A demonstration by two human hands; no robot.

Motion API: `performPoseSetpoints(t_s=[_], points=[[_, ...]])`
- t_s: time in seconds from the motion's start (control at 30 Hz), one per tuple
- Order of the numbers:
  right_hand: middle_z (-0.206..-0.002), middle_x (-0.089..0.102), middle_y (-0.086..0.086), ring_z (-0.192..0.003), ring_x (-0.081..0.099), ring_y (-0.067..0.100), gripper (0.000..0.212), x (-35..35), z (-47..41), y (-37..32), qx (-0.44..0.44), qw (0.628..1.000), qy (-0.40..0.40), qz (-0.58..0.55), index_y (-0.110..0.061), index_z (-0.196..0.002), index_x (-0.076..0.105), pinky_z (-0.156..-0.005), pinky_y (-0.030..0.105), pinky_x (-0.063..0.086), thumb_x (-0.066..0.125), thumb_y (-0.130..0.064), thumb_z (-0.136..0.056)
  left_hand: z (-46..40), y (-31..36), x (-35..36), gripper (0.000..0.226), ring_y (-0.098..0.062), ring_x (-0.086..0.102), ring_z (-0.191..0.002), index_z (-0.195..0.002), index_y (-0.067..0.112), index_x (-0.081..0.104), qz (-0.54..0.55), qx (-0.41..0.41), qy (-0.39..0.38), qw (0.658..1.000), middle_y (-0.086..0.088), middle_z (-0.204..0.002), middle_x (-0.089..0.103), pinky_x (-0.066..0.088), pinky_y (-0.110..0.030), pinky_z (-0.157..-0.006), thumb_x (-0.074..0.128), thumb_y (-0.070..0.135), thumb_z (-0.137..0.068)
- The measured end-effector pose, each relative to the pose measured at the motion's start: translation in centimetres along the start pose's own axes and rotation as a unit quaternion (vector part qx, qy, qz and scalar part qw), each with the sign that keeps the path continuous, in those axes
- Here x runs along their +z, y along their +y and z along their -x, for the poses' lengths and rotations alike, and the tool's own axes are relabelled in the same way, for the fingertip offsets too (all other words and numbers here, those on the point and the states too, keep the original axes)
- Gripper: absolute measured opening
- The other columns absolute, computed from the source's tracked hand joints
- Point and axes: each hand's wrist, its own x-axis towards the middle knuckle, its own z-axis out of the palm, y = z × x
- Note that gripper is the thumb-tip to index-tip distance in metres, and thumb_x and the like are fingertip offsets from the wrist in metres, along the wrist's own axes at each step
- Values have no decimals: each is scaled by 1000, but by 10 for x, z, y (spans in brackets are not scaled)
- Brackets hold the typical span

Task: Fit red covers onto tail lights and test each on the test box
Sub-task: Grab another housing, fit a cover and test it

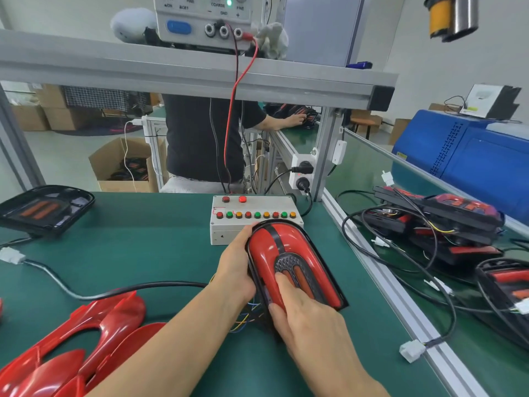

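Red, glossy plastic is what you have under both hands: the cover (282, 253) sits on the black light (323, 270) near the middle of the green surface (148, 247), its far end touching the test box (254, 216). Your left hand (234, 267) wraps the left edge, fingers curled round the rim in a closed grip on the light. Your right hand (303, 313) lies flat on the near end, fingers straight and pressing down on the cover, nothing pinched.

The cover looks like a thin, stiff shell, light to lift and slick on its curved top, so a palm could slide if you push hard at an angle. It probably snaps on at its edges; pressing there, close to the black rim, seems safer than bearing down on the patterned lens in the middle, which may mark or crack. Hold the housing by its sides and keep clear of the coloured wires (246, 316) trailing from underneath beside your wrists.

Spare covers (74, 348) lie near left; more lights (446, 224) are piled right, beyond the rail.
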Motion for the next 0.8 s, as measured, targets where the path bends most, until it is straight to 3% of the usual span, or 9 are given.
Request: performPoseSetpoints(t_s=[0.13,0.33,0.43,0.53,0.6,0.8], points=[[-57,63,-7,-34,53,6,56,1,0,-4,11,1000,1,-1,-14,-100,77,-30,18,32,92,-40,-52,1,-3,1,33,-28,73,-73,-97,14,71,-2,24,5,1000,-12,-87,75,56,-39,-66,62,44,-86],[-56,61,-8,-34,53,6,56,1,2,-3,11,1000,3,4,-15,-101,77,-30,19,31,92,-40,-52,3,-6,-1,31,-27,73,-70,-88,15,73,7,28,-32,999,-13,-86,75,56,-36,-60,62,44,-86],[-57,62,-9,-35,54,7,56,2,5,-4,26,1000,-3,5,-18,-101,77,-30,19,33,92,-41,-52,6,-6,-4,23,-27,73,-75,-102,15,71,-24,58,-72,995,-13,-92,74,57,-36,-58,67,27,-83],[-58,62,-9,-37,55,7,55,1,6,-4,45,999,-5,-10,-19,-102,77,-30,20,34,91,-41,-53,9,-6,-4,32,-24,72,-76,-106,21,69,-55,95,-94,989,-11,-94,74,56,-33,-59,69,13,-75],[-58,62,-9,-39,57,8,54,1,7,-2,49,999,-8,-20,-19,-103,77,-30,20,34,91,-40,-55,9,-5,-5,37,-23,73,-78,-105,24,69,-62,97,-105,988,-10,-96,74,57,-32,-60,72,14,-69],[-63,62,-9,-51,61,10,52,2,8,-1,55,997,-16,-49,-23,-105,76,-34,17,38,89,-43,-58,3,-4,-5,31,-23,72,-84,-112,23,67,-66,95,-87,989,-10,-100,73,57,-33,-62,68,18,-81]])
